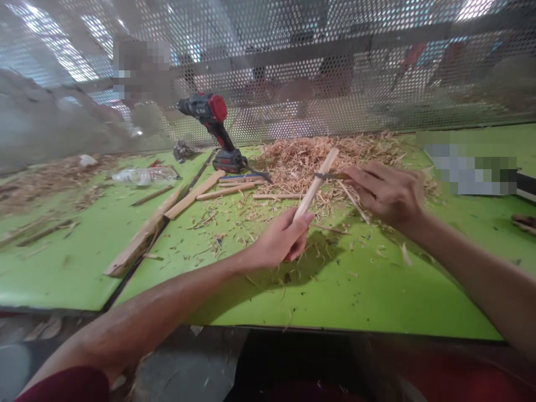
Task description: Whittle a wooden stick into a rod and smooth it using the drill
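My left hand (282, 237) is closed around the lower end of a pale wooden stick (315, 187), which tilts up and away to the right. Between the fingers of my right hand (387, 192) is a small knife (327, 175). Its dark blade lies across the upper part of the stick and touches it. Behind the stick, a heap of curled wood shavings (293, 153) covers the back of the green tabletop (402, 296). Part of the knife's handle is hidden by my right fingers.
A cordless drill (218, 131) stands upright at the back. Wood strips (195, 194) and a longer wooden piece (140, 237) lie to the left, with a clear plastic bottle (144, 176) beyond. A perforated metal screen (268, 72) rises behind the table.
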A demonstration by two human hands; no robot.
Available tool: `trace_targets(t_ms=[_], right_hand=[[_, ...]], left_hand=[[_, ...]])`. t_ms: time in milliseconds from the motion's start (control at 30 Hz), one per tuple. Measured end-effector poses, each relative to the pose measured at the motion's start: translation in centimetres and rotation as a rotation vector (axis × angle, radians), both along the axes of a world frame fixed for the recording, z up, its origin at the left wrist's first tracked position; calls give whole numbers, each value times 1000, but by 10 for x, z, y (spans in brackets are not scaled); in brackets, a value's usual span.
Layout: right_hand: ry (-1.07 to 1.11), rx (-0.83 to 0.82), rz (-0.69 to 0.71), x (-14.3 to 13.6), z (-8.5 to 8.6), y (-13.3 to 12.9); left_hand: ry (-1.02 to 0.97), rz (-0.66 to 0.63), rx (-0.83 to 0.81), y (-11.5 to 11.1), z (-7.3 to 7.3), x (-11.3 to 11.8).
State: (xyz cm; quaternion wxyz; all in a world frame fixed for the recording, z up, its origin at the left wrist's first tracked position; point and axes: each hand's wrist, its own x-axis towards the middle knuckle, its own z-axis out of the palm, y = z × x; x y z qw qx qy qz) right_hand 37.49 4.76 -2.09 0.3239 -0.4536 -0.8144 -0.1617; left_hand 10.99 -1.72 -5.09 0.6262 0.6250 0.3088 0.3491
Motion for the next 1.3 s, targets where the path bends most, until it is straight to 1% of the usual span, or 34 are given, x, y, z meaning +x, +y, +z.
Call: trace_targets(t_ms=[33, 100, 200, 267, 333, 400, 433, 467, 500, 567, 633, 733, 800, 867, 967, 1067, 1167, 1233, 1300], right_hand=[[-14, 6, -23, 3, 0, 3], [-13, 36, -114, 15, 2, 9], [100, 153, -288, 42, 9, 22], [173, 210, -297, 55, 14, 27], [217, 247, -225, 53, 18, 24], [238, 248, -102, 36, 18, 15], [227, 221, -32, 24, 16, 8], [202, 154, 49, 11, 12, 2], [163, 80, 140, -1, 7, -5], [76, 12, 270, -21, -2, -16], [17, 23, 338, -32, -10, -23], [-52, 113, 361, -35, -13, -27], [-97, 175, 346, -32, -10, -27], [-126, 194, 295, -27, -7, -24], [-147, 129, 193, -21, -4, -20], [-138, 83, 158, -12, -4, -13], [-56, 65, 97, 4, -5, 1], [19, 78, 12, 19, -4, 12], [89, 124, -75, 34, 0, 21]], left_hand=[[1, 1, -2, 0, -1, 0], [12, 1, -9, -1, -3, -1], [7, -17, -25, -3, -4, -1], [-21, -47, -46, -5, -2, -1], [-72, -84, -87, -5, 1, -1], [-118, -109, -146, -4, 4, -1], [-139, -115, -170, -3, 5, -1], [-157, -118, -186, -2, 5, -2], [-169, -121, -191, -2, 5, -2], [-187, -129, -173, -1, 4, -2], [-189, -142, -142, 0, 3, -3], [-162, -183, -90, 1, 2, -4], [-131, -192, -64, 1, 1, -4], [-93, -182, -52, 0, 2, -4], [-68, -164, -69, -4, 4, 0], [-69, -153, -82, -8, 7, 3], [-46, -170, -74, -12, 9, 3], [-38, -202, -74, -15, 10, 3], [-54, -239, -78, -17, 11, 2]])
